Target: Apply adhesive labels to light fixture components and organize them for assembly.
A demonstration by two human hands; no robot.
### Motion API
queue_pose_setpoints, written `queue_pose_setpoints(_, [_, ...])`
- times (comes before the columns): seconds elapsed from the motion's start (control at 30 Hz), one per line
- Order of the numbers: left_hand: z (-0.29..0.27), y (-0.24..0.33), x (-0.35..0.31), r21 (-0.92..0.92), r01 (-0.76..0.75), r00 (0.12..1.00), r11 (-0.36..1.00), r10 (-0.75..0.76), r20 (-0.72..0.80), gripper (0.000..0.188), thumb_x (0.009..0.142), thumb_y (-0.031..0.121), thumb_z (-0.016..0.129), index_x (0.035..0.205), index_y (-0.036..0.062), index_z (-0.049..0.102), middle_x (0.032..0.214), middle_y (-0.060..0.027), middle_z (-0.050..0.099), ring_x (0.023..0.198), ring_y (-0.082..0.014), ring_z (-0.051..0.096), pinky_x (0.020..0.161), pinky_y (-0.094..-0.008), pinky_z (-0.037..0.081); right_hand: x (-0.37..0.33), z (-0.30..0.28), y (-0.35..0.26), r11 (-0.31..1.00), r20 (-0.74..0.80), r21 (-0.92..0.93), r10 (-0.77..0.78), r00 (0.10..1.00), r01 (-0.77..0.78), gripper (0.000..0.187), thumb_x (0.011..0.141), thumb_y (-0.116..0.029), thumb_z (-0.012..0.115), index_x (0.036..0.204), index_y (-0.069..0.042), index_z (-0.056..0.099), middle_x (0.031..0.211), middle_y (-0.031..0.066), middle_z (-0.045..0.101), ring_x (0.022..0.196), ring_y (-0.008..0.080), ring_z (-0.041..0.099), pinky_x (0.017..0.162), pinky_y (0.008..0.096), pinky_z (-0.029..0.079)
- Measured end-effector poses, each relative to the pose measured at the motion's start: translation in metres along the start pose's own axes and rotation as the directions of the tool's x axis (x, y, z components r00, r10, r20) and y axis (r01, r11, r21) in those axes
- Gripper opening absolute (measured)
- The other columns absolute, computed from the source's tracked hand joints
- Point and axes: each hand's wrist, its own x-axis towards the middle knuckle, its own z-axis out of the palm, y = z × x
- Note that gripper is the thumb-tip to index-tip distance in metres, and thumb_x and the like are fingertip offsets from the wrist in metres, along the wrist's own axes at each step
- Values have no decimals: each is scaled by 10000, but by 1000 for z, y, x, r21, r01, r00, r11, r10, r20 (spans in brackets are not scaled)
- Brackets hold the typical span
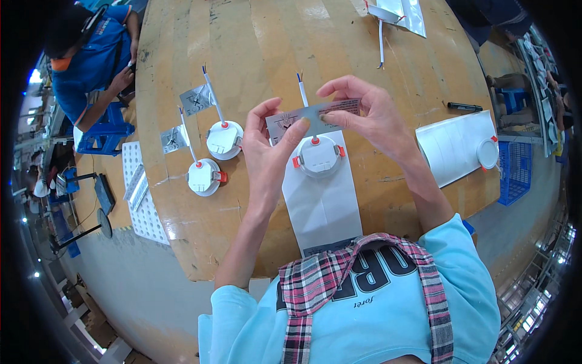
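Note:
A silver label (315,113) with dark print stretches between my two hands, across the cable (303,92) of a round white downlight (319,158). My left hand (271,134) pinches the label's left part between thumb and fingers. At its right part, my right hand (377,118) presses it with the thumb. The downlight, with orange-red clips, rests on a long white paper strip (325,209) in front of me. To the left lie two more downlights (224,141) (204,178); their cables carry silver labels (198,99) (174,139) like flags.
At right are a black marker (465,107), white sheets (448,151) and a round white piece (487,153). Another cabled white piece (386,12) lies at the far edge. A blue crate (515,173) stands beyond the table. A person in blue (97,60) sits at far left, near a perforated panel (148,209).

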Motion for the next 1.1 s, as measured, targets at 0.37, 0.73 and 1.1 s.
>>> queue_pose_setpoints(0.37, [6, -14, 18, -204, 113, 993, 972, -115, 2, 179, 839, 156, 725, 903, 9, 645, 796, -29, 659, 721, -58, 574, 669, -212, 444, 10, 1, 10, 993, -48, -117, -8, 999, 3, 347, 803, -117, 725, 1103, -14, 584, 842, 55, 629, 791, 123, 611, 723, 252, 495])
queue_pose_setpoints(0.73, [4, -26, 26, -243, 128, 991, 961, -132, -2, 161, 837, 160, 720, 860, 26, 634, 770, -16, 640, 700, -53, 545, 663, -218, 423, 18, 2, 24, 990, -99, -140, -29, 995, 15, 342, 816, -132, 713, 1117, -28, 590, 867, 72, 654, 814, 135, 631, 727, 252, 505])
queue_pose_setpoints(1.1, [5, -31, 27, -265, 109, 993, 958, -116, -13, 150, 830, 148, 719, 845, 31, 626, 769, -16, 638, 695, -54, 542, 666, -222, 419, 19, 2, 29, 995, -94, -96, -15, 995, 6, 345, 825, -130, 704, 1128, -23, 581, 861, 62, 653, 803, 119, 624, 715, 242, 495])
